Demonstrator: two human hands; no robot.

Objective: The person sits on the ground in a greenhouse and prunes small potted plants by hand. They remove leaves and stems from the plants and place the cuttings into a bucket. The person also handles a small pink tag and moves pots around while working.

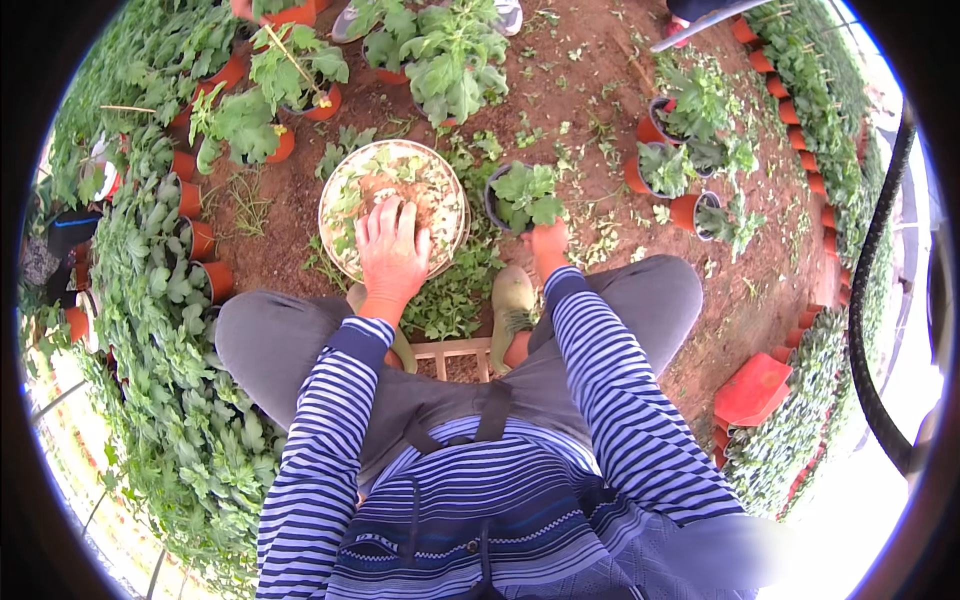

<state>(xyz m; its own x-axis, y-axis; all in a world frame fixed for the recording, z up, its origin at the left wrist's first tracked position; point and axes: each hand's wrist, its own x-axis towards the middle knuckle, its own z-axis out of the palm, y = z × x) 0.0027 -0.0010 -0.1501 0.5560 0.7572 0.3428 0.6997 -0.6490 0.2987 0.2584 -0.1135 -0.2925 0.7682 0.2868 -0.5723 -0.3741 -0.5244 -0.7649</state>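
A round white bucket point(459, 251) stands between my feet, holding cut leaves, pale bits and brown soil. My left hand point(391, 244) is over its near side, back of the hand up, with fingers stretched toward the contents; whatever lies under the palm is hidden. Just right of the bucket is a leafy green plant point(526, 193) in a pot with a dark inner wall point(495, 204). My right hand point(549, 241) has its fingers curled at the near rim of this pot, under the leaves.
Loose leaves point(446, 304) cover soil around the bucket. Several orange pots with plants point(667, 169) lie tipped or stand at right. Dense potted rows point(150, 300) line the left. Across from me are large plants point(456, 71) and another person's shoes point(508, 16). A red container point(752, 388) lies at right.
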